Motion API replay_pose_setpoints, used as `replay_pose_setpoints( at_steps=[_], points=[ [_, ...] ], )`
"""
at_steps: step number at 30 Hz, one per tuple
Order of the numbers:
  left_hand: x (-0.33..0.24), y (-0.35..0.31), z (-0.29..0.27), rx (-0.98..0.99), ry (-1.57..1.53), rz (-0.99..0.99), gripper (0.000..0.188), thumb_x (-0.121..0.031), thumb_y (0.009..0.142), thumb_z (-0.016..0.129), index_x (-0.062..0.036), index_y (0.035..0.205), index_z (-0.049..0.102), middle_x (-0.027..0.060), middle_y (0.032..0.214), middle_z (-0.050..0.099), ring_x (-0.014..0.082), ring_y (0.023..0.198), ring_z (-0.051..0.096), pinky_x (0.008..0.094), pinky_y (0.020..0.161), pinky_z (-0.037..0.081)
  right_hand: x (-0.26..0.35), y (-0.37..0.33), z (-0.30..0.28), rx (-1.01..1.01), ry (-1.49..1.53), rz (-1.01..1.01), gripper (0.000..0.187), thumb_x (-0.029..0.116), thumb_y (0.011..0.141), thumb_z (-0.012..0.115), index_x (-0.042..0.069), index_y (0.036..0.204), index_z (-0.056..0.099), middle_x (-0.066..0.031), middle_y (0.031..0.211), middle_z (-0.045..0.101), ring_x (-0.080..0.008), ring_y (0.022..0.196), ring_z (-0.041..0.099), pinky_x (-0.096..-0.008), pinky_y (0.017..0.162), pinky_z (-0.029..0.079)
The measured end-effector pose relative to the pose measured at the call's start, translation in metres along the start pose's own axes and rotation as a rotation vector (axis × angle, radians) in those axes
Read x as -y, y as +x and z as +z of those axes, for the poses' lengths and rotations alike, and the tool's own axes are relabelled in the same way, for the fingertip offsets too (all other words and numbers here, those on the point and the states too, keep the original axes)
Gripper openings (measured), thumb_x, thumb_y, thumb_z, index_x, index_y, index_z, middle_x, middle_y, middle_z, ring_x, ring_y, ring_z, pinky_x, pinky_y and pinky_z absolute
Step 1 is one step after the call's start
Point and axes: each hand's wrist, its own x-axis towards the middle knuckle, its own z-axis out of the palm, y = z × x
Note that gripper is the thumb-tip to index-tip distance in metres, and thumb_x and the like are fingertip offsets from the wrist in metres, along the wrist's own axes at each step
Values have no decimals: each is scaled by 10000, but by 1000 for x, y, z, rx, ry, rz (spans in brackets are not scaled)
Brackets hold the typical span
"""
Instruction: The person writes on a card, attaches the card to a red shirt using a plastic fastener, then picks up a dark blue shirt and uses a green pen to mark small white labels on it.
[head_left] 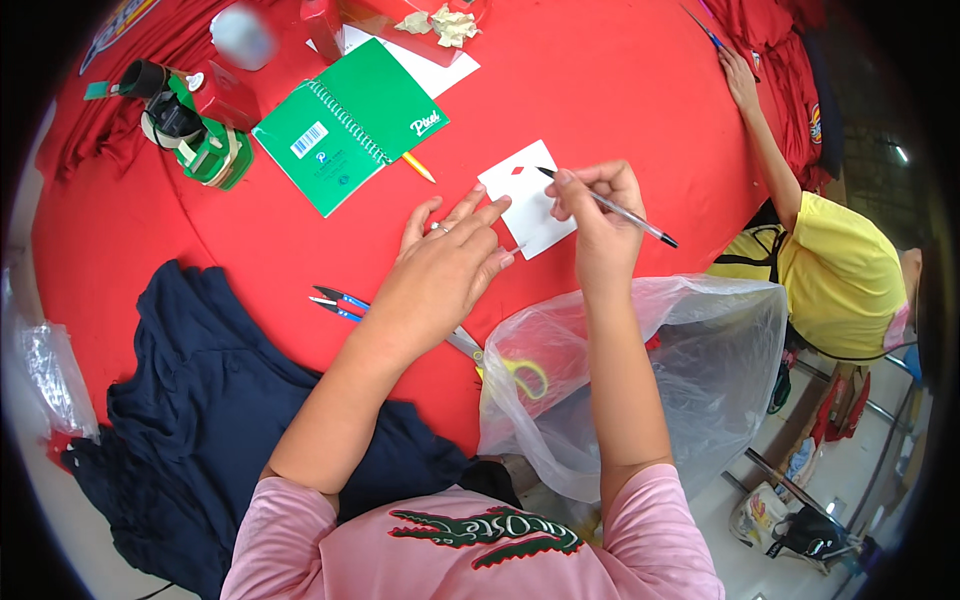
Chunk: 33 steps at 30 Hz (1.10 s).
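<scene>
A small white card [540, 215] with a red diamond-shaped spot near its top lies on the red cloth in front of me. My left hand [452, 250] rests flat with fingers spread, its fingertips touching the card's left edge. A ring shows on one finger. My right hand [605, 205] is closed round a clear-barrelled pen [630, 217]. The pen's dark tip is just over the card, right of the red spot; whether it touches cannot be made out. Beyond my left hand lie an open green spiral notebook [350, 115] and a yellow pencil [419, 168] partly under it.
By my left forearm are blue-handled thread snips [340, 302] and yellow-handled scissors [525, 376]. A dark navy garment [230, 390] covers the near left. A clear plastic bag [700, 360] hangs under my right arm. A green holder [215, 155] stands far left. A person in yellow [845, 275] works at right.
</scene>
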Motion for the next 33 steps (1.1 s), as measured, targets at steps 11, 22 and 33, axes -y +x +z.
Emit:
replay_pose_setpoints(
  at_steps=[11, 22, 33],
  points=[
    [-2, 0, -1, 29, 42, -29, 240, -253, 1097, 630, -40, 1147, 729, 70, 1581, 606, 291, 1592, 417, 564, 1318, 193, -21, 22, 2, 42, -89, 80, 418, 131, 1004, 802, 101, 718, 500, 20, 610, 571, -29, 553, 487, -235, 519, 377],
    [0, 3, -4, 21, 44, -10, 257, -264, 1095, 638, -38, 987, 697, 73, 1622, 573, 289, 1623, 368, 569, 1321, 184, -39, 16, -5, 173, -345, -157, 406, 97, 968, 835, 50, 714, 522, 42, 625, 521, -23, 591, 416, -258, 517, 333],
    [1, 3, -6, 8, 27, -17, 287, -257, 1091, 644, -31, 917, 619, 89, 1610, 580, 285, 1623, 371, 554, 1316, 198, -35, 16, -11, 321, -401, -169, 412, 26, 973, 784, 45, 694, 481, 35, 608, 491, -41, 579, 387, -283, 511, 319]
  ],
)
